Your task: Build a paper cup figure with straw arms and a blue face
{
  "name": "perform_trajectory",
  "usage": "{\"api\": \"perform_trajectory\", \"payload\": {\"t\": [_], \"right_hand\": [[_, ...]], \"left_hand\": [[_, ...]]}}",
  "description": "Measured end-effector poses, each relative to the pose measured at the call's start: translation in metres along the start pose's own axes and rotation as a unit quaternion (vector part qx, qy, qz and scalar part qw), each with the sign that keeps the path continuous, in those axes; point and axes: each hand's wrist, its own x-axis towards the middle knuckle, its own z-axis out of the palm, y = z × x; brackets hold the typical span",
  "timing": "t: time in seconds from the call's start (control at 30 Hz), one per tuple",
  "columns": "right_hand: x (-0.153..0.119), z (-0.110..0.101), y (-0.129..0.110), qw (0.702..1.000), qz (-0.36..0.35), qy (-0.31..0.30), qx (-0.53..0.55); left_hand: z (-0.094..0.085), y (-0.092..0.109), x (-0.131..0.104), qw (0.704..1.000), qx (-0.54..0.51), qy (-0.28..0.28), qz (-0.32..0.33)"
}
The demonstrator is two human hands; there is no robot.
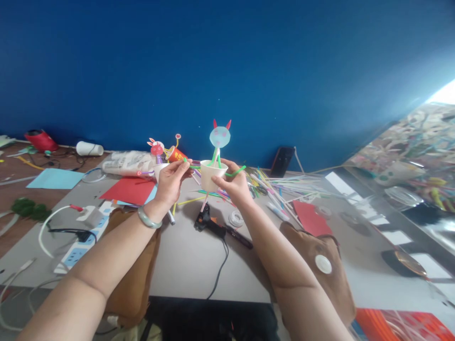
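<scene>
A white paper cup is held up over the table, with green straws sticking out at both sides. Above its rim, on straws, stands a pale blue paper face with two red horns. My right hand grips the cup's right side, thumb across its front. The fingers of my left hand pinch the green straw on the cup's left side. Below the cup, a black glue gun lies on the grey table, beside a white tape roll.
Loose straws are spread at the right, near a leaning black phone and red paper. At the left are a power strip, red paper, and a finished-looking cup figure. A blue wall rises behind.
</scene>
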Motion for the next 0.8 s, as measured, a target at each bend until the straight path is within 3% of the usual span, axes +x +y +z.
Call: {"api": "perform_trajectory", "payload": {"t": [0.43,0.8], "right_hand": [[-0.0027,0.0017,-0.0038,0.999,-0.018,-0.046,-0.021],[0.0008,-0.0012,0.0022,0.998,-0.033,-0.047,0.005]], "left_hand": [[-0.0011,0.0061,0.0035,0.994,-0.032,-0.057,-0.085],[-0.003,0.0043,0.0056,0.985,-0.076,-0.027,-0.155]]}}
